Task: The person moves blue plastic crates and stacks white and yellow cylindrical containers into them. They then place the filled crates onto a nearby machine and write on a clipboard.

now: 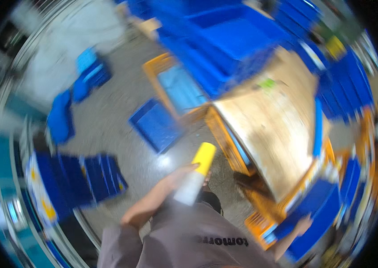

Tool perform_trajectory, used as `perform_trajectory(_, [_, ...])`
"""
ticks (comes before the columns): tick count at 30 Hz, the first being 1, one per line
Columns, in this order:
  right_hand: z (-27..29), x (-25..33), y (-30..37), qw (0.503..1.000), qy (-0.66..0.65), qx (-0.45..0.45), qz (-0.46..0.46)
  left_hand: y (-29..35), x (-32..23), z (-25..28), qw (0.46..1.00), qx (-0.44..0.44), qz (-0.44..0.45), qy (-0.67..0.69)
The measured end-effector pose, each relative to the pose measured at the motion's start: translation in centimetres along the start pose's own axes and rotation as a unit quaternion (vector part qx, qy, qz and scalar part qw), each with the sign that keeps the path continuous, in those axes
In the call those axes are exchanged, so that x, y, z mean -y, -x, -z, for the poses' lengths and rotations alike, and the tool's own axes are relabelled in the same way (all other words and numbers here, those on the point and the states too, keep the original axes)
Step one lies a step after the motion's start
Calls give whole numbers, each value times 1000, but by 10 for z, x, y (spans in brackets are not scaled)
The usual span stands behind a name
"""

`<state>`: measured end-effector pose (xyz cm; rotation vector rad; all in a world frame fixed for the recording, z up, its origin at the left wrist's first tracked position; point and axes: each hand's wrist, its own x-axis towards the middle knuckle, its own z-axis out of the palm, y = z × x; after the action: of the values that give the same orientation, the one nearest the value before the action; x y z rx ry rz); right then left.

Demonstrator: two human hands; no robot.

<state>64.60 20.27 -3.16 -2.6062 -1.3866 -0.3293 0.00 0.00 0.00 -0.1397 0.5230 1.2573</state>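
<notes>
My left hand (pixel 183 173) is closed around a white cylindrical container with a yellow cap (pixel 204 158), which looks like a spray can. It is tilted in front of my chest, its yellow end pointing away from me. At the lower right, my right hand (pixel 304 225) is over a blue bin (pixel 318 205), apparently touching it. Motion blur smears its fingers, so I cannot tell whether they grip the bin.
A wooden board (pixel 269 129) lies over orange crates (pixel 227 140) on the right. Ahead on the floor are a shallow blue tray (pixel 155 125), an orange crate with light-blue contents (pixel 151 69) and large blue bins (pixel 242 33). More blue bins (pixel 77 181) are at left.
</notes>
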Motion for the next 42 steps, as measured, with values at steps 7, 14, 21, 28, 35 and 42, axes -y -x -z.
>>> perform_trajectory(7, [-3,50,-8,999,-26,8,40,-17,37,56,999,3,-10,41])
perform_trajectory(14, [52,97,60,972,-124,104,172,30,33,98,999,-18,-18,-24])
perform_trajectory(21, [163,146,103,907,-228,228,272,124,63,184,977,-29,-66,-202])
perform_trajectory(28, [249,276,194,710,-311,423,469,249,128,240,919,-181,-248,-246])
perform_trajectory(35, [164,417,498,559,-24,265,786,388,219,224,847,-313,-431,6])
perform_trajectory(42, [92,473,679,346,41,146,926,377,366,223,645,-350,-607,304])
